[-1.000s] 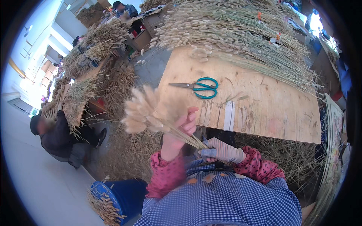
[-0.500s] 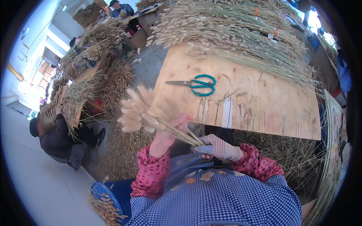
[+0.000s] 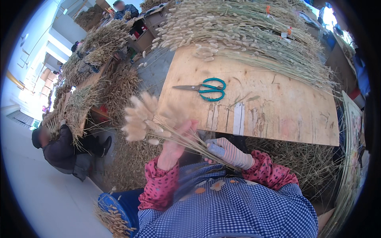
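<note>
A bunch of dried bunny-tail grass [image 3: 139, 119] with fluffy cream heads lies across both my hands, heads to the left and stems slanting down to the right. My bare left hand [image 3: 176, 144] is closed loosely around the stems just below the heads. Lower down, my right hand [image 3: 228, 152], in a striped fingerless-looking glove, grips the same stems, and their ends pass beneath it toward my apron. Green-handled scissors [image 3: 206, 89] lie on the wooden board [image 3: 278, 107] in front of me, touched by neither hand.
A big heap of bunny-tail grass [image 3: 246, 35] covers the board's far side. At lower left stands a blue bin [image 3: 123, 206] with grass heads beside it. Loose stalks [image 3: 293, 162] litter the space below the board. Another person [image 3: 63, 150] sits at the left beside a grass-laden table.
My right hand has shifted its hold slightly, and more of the stem length shows beneath it. The bunch and my left hand have moved a little to the left.
</note>
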`<state>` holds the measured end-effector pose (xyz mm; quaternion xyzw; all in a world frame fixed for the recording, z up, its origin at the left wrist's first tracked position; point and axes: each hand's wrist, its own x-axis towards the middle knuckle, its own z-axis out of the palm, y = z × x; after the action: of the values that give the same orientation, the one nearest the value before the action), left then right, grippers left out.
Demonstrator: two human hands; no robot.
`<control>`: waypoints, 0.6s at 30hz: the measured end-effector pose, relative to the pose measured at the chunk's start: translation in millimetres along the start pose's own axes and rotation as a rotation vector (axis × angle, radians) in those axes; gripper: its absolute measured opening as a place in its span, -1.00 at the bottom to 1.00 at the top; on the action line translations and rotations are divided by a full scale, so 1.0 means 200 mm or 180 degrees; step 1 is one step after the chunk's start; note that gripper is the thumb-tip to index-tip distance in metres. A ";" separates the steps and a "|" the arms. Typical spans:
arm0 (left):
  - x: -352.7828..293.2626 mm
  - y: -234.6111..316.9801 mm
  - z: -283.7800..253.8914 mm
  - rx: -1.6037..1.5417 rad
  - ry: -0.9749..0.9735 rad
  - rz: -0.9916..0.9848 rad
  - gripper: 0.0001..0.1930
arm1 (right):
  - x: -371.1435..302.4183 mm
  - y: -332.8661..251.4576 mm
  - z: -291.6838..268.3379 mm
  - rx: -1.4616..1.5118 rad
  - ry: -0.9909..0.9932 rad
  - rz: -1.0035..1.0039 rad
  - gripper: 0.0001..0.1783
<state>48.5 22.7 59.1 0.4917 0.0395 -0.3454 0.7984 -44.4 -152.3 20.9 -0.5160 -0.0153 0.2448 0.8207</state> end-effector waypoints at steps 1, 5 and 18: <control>0.00 0.00 0.00 -0.0092 -0.0049 -0.0007 -0.68 | 0.01 0.01 0.00 -0.0130 0.0018 -0.0090 -0.60; 0.03 -0.01 -0.03 -0.0047 -0.0120 0.0122 -0.66 | 0.04 0.02 -0.01 -0.0390 0.0015 -0.0412 -0.59; 0.04 -0.03 -0.05 -0.0048 -0.0083 0.0533 -0.62 | 0.08 -0.10 0.03 0.0068 0.0174 -0.0453 -0.65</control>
<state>55.0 25.5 46.3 0.4827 -0.0096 -0.2835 0.8286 -23.4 -147.7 36.0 -0.5113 -0.0269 0.1718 0.8416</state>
